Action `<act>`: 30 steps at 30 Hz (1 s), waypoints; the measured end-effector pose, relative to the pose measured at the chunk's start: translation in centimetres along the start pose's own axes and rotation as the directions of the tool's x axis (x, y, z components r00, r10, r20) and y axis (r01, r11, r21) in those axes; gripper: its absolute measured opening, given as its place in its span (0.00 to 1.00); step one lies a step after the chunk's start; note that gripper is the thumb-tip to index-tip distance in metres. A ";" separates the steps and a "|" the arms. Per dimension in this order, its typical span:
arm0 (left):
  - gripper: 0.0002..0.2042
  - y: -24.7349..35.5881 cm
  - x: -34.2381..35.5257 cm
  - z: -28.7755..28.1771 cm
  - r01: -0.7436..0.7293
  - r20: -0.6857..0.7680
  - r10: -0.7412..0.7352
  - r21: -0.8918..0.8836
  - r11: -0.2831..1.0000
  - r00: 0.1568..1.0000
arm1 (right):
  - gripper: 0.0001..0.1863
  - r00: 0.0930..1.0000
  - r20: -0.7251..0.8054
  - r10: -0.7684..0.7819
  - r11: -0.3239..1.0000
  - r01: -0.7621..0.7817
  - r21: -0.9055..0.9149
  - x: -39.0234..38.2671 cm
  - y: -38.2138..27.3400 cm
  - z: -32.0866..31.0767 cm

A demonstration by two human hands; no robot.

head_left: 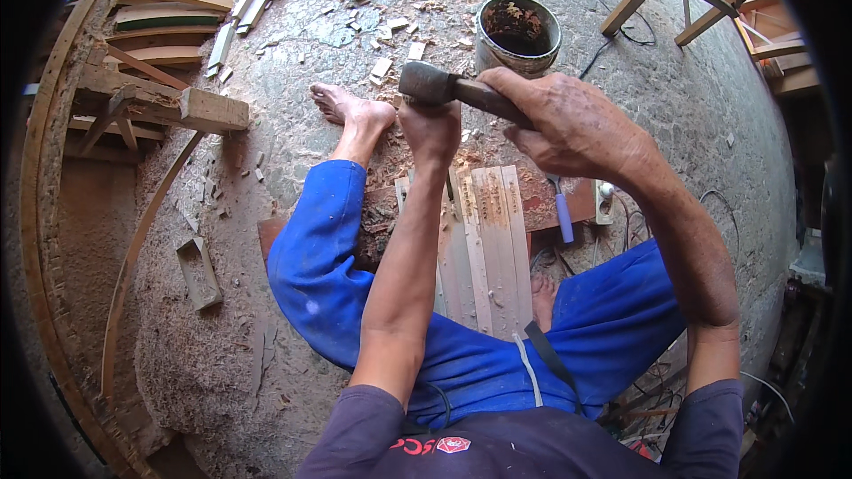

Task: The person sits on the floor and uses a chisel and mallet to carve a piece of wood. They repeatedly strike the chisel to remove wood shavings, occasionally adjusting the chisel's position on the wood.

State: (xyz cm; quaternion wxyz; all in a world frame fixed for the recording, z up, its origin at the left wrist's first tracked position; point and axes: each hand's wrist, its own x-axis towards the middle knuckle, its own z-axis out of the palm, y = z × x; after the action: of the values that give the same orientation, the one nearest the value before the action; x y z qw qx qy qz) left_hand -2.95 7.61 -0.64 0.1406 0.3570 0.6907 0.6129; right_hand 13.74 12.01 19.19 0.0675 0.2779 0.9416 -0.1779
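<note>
My right hand (581,124) is wrapped round the handle of a hammer (429,84) with a dark, blocky head. Directly under that head is my left hand (430,133), closed in a fist; the hammer hides its top, and whatever it grips cannot be made out. Below both hands, several pale wooden slats (488,239) lie side by side between my legs, with dark cut marks and chips near their far ends. They rest across a reddish-brown board (577,201). A tool with a purple handle (564,217) lies to the right of the slats.
A bucket (552,49) stands beyond my right hand. Offcuts (382,66) and shavings litter the floor. Curved timbers and a thick beam (213,111) are at the left. A power strip (604,202) with cables lies at the right; a wooden trestle (635,0) stands far right.
</note>
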 end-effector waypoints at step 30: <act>0.07 -4.9 5.9 2.0 0.614 0.132 -0.619 0.081 0.785 0.775 | 0.32 0.873 0.045 0.486 0.402 -0.269 0.875 -13.6 0.2 13.2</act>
State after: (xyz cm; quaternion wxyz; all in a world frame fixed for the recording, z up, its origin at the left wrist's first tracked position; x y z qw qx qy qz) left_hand -7.47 13.05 -4.22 0.3792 0.1591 0.7670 0.4926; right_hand 25.59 0.48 9.94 -0.1443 0.4979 0.6373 -0.5702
